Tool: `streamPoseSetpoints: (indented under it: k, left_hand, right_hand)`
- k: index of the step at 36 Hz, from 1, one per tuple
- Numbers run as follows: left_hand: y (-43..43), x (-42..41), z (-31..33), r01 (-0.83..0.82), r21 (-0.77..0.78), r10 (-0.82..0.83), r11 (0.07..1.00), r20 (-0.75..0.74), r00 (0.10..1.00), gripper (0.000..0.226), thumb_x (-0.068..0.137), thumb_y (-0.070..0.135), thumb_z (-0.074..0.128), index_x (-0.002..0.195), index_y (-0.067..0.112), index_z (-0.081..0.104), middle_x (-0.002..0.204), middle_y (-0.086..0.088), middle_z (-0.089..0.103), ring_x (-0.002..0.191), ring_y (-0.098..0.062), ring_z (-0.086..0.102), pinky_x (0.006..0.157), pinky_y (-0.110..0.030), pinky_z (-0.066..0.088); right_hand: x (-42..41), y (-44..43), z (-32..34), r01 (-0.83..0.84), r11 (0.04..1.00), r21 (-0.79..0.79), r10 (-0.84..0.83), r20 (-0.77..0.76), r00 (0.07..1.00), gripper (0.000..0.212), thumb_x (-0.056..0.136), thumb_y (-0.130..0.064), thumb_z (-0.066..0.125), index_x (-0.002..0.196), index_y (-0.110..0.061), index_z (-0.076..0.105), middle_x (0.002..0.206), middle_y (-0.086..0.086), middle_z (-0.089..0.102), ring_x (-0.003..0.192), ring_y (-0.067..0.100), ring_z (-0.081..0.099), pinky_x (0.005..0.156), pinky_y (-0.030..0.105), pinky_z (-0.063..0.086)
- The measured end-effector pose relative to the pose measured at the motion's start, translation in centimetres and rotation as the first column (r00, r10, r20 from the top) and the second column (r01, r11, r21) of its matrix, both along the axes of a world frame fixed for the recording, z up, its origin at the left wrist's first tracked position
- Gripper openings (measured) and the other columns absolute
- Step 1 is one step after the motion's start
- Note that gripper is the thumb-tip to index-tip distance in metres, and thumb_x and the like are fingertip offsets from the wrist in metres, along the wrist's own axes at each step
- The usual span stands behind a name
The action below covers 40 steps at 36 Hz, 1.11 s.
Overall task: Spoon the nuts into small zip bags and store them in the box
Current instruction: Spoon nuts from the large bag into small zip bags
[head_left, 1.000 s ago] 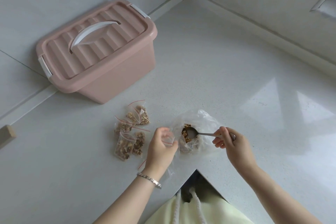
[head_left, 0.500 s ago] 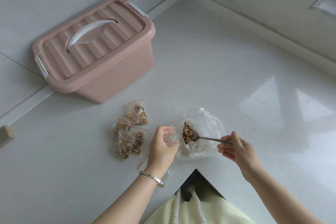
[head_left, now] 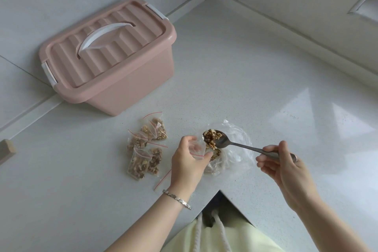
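Spoon [head_left: 235, 145] loaded with nuts [head_left: 211, 138], bowl raised above the big clear bag [head_left: 237, 161] and right at the mouth of the small zip bag [head_left: 196, 149]. Right hand [head_left: 284, 166] pinches the spoon's handle end, fingers curled round it. Left hand [head_left: 186, 168] grips the small zip bag, thumb and fingers holding it open toward the spoon. More nuts sit low in the big clear bag, which lies crumpled on the white surface [head_left: 255, 71]. Filled bags [head_left: 144, 155] in a loose pile just left of the left hand, red zip strips showing. One flat empty bag [head_left: 162, 179] beside the left wrist. Bracelet [head_left: 177, 200] on that wrist. Pink box [head_left: 131, 90] well behind the pile, near the wall, lid [head_left: 122, 32] on, white handle [head_left: 102, 36] lying flat.
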<state>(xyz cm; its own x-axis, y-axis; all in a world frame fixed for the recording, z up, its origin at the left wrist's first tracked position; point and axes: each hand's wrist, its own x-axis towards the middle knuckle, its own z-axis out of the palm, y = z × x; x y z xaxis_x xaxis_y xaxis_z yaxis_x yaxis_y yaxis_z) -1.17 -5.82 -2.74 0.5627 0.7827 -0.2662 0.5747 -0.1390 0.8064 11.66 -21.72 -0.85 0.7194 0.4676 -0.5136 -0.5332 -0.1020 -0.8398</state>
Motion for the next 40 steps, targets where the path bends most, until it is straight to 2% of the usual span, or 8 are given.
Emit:
streamPoseSetpoints:
  k: [5,8,18,22,28,33,37,40]
  left_hand:
    - [0.1,0.8,0.6,0.001,0.017,-0.001,1.000,0.018,1.000,0.047,0.072,0.026,0.077,0.109,0.019,0.050,0.082,0.018,0.052,0.077,0.003,0.049,0.064,0.003,0.035]
    - [0.1,1.0,0.6,0.004,0.028,-0.005,1.000,0.022,1.000,0.048,0.072,0.028,0.077,0.111,0.016,0.051,0.086,0.013,0.055,0.084,-0.005,0.052,0.070,-0.006,0.038]
    - [0.1,1.3,1.0,0.042,0.028,-0.042,0.999,0.017,0.999,0.046,0.073,0.028,0.076,0.111,0.017,0.052,0.098,0.009,0.059,0.090,-0.006,0.053,0.075,-0.013,0.041]
    - [-0.1,1.4,0.9,0.076,0.017,-0.076,0.997,0.020,0.997,0.042,0.073,0.028,0.076,0.107,0.018,0.053,0.100,0.007,0.061,0.091,-0.007,0.055,0.069,-0.003,0.038]
    - [-0.3,1.4,0.8,0.064,-0.003,-0.063,0.998,0.034,0.997,0.033,0.071,0.025,0.077,0.096,0.022,0.054,0.088,0.014,0.060,0.080,0.001,0.056,0.065,-0.002,0.039]
    - [-0.2,1.2,0.7,0.033,-0.052,-0.030,0.998,0.055,0.998,0.033,0.073,0.024,0.076,0.100,0.019,0.056,0.089,0.015,0.061,0.084,0.003,0.056,0.067,0.002,0.038]
    - [0.1,0.4,0.8,-0.008,0.011,0.007,1.000,0.059,0.998,0.034,0.077,0.024,0.073,0.100,0.026,0.050,0.089,0.014,0.059,0.083,0.005,0.054,0.068,0.001,0.038]
    - [0.7,-0.4,0.8,-0.067,0.079,0.063,0.995,0.053,0.997,0.033,0.078,0.025,0.071,0.102,0.026,0.049,0.089,0.011,0.059,0.081,-0.004,0.057,0.066,-0.006,0.041]
  right_hand:
    - [-1.4,1.0,0.8,0.011,0.998,0.060,-0.016,0.085,0.996,0.069,0.057,-0.076,0.058,0.080,-0.010,0.061,0.063,0.007,0.068,0.058,0.014,0.064,0.058,0.020,0.054]
    - [-2.0,1.2,1.0,0.044,0.997,0.066,-0.054,0.159,0.986,0.080,0.044,-0.084,0.062,0.078,-0.011,0.063,0.065,0.009,0.069,0.060,0.016,0.065,0.059,0.020,0.054]
    - [-3.7,0.8,1.8,0.062,0.996,0.064,-0.081,0.356,0.931,0.043,0.077,-0.064,0.050,0.072,-0.026,0.070,0.070,0.007,0.070,0.065,0.020,0.067,0.061,0.020,0.052]
    - [-4.1,0.5,2.1,0.031,0.999,0.037,-0.045,0.462,0.886,0.051,0.077,-0.071,0.045,0.076,-0.026,0.069,0.071,0.001,0.071,0.067,0.017,0.067,0.063,0.019,0.052]
    - [-4.3,0.1,2.2,-0.065,0.998,-0.024,0.064,0.688,0.723,0.035,0.093,-0.051,0.038,0.082,-0.033,0.065,0.077,-0.016,0.069,0.071,0.003,0.064,0.068,0.011,0.046]
    - [-4.2,-0.3,2.0,-0.129,0.990,-0.052,0.119,0.793,0.598,0.033,0.097,-0.043,0.035,0.086,-0.035,0.065,0.085,-0.013,0.067,0.077,0.002,0.064,0.071,0.013,0.047]
    - [-3.9,-0.3,1.9,-0.033,0.998,-0.061,0.067,0.758,0.649,0.028,0.091,-0.031,0.038,0.080,-0.036,0.064,0.076,-0.015,0.068,0.070,0.002,0.063,0.067,0.009,0.046]
    - [-3.4,-0.3,2.0,0.011,0.984,-0.178,0.108,0.642,0.759,0.034,0.084,-0.045,0.038,0.070,-0.025,0.062,0.068,-0.011,0.067,0.063,0.005,0.063,0.059,0.010,0.046]
